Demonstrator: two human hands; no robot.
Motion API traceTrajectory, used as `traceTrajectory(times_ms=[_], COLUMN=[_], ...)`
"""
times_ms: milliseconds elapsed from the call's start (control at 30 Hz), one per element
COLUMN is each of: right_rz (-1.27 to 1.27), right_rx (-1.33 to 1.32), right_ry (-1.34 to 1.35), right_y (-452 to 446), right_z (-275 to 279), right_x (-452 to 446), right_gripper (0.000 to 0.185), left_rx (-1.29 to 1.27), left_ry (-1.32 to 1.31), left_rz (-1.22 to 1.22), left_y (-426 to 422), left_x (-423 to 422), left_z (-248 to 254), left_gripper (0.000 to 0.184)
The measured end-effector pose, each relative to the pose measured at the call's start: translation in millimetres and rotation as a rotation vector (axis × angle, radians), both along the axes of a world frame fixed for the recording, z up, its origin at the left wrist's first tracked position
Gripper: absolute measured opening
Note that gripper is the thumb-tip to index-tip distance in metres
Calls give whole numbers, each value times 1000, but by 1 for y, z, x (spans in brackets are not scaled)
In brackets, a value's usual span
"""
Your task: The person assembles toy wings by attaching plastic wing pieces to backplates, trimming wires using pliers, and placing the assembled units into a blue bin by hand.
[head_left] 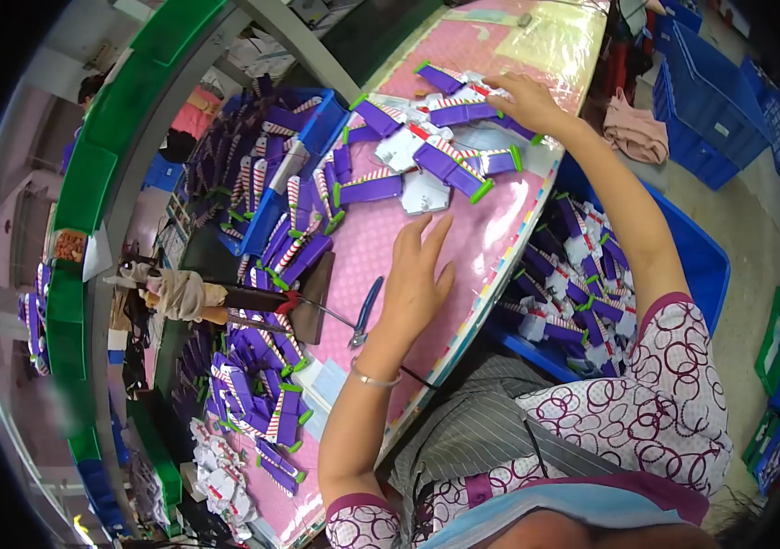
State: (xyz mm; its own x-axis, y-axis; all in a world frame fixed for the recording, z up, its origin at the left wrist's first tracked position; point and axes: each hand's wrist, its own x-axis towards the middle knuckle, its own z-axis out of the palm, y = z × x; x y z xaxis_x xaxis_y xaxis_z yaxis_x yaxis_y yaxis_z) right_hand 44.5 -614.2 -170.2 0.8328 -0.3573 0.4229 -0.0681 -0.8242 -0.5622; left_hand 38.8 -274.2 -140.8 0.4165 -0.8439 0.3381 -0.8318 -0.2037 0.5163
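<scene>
My left hand [416,279] is over the pink-covered table [353,265], its fingers apart and nothing in them, just below a white piece [426,193]. At the upper right, my right hand [527,102] rests with fingers spread on the edge of a heap of purple and white winged parts [445,156]. Those parts have green tips and red-striped edges. Blue-handled pliers [368,309] lie left of my left hand, beside a cloth-wrapped tool arm [184,295].
A blue bin [703,265] of winged parts stands below the table's right edge. Another blue bin [317,128] and loose purple parts [257,384] are on the left. Green trays [83,192] curve along the far left. Stacked blue crates [710,110] stand upper right.
</scene>
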Motion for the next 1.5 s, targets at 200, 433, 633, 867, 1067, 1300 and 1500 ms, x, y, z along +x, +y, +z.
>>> traceTrajectory(times_ms=[200,433,633,867,1067,1300,1500], right_rz=[-127,-285,-300,188,169,95,209], right_rx=[-241,56,496,767,831,973,905], right_ry=[157,45,732,553,366,294,289], right_y=[31,-21,-35,-19,11,-7,48], right_z=[2,-31,14,8,0,-10,7], right_x=[3,-6,31,22,4,22,-7], right_gripper=[29,37,54,28,33,28,46], left_rx=[30,92,82,16,-24,3,-26], left_ry=[-247,-256,-169,-137,-162,-168,-174], left_rz=[135,226,181,258,308,298,334], left_y=[-27,-59,-67,-76,-80,-79,-71], left_x=[24,54,64,66,64,65,60], left_z=[-7,-19,-19,-42,-45,-49,-47], left_gripper=[83,83,84,79,66,67,70])
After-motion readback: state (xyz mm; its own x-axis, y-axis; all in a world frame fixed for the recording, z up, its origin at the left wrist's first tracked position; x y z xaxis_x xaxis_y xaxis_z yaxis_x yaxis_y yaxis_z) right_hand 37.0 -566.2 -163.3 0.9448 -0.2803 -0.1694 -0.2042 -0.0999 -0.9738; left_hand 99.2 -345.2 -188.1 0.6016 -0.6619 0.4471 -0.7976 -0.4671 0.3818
